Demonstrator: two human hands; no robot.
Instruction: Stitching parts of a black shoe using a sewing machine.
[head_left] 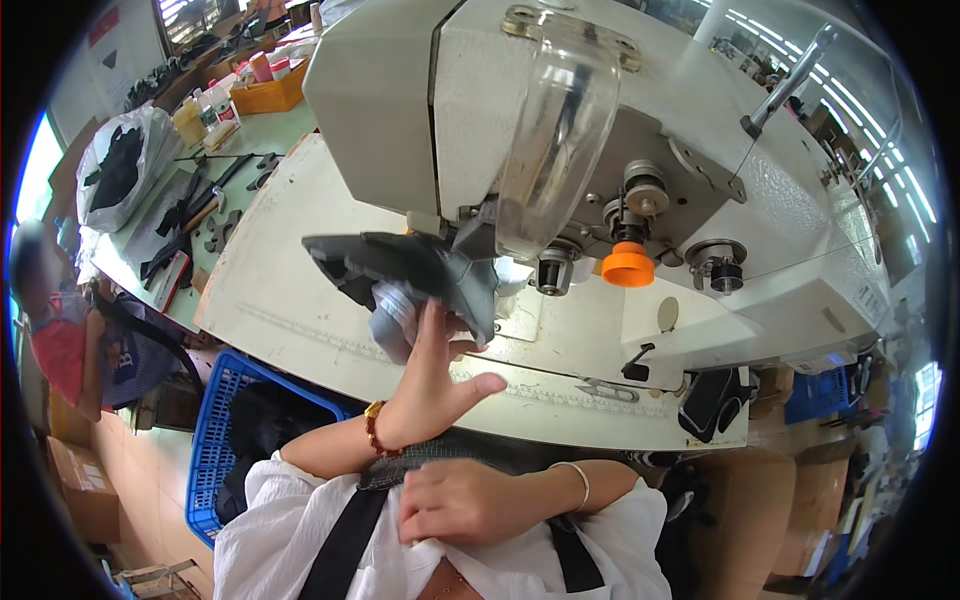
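My left hand (428, 385) reaches up to a black and grey sewn fabric piece (460, 285) at the head of the sewing machine (385, 110). Its index finger lies stretched against the piece, and the thumb stands wide apart. Other fingertips are partly hidden by the fabric. A light blue-grey part (395, 315) shows at the piece's underside. Close to my body, my right hand (465, 502) is closed, its curled fingers at the front of my white shirt (290, 535). The needle area is hidden behind the piece.
An orange knob (628, 265) and a clear guard (560, 140) stick out from the machine. A black pouch-like item (712, 402) lies at the table's right edge. A blue basket (205, 440) with dark fabric stands at left. Another person (65, 340) is farther left, near the tool-strewn side table (140, 235).
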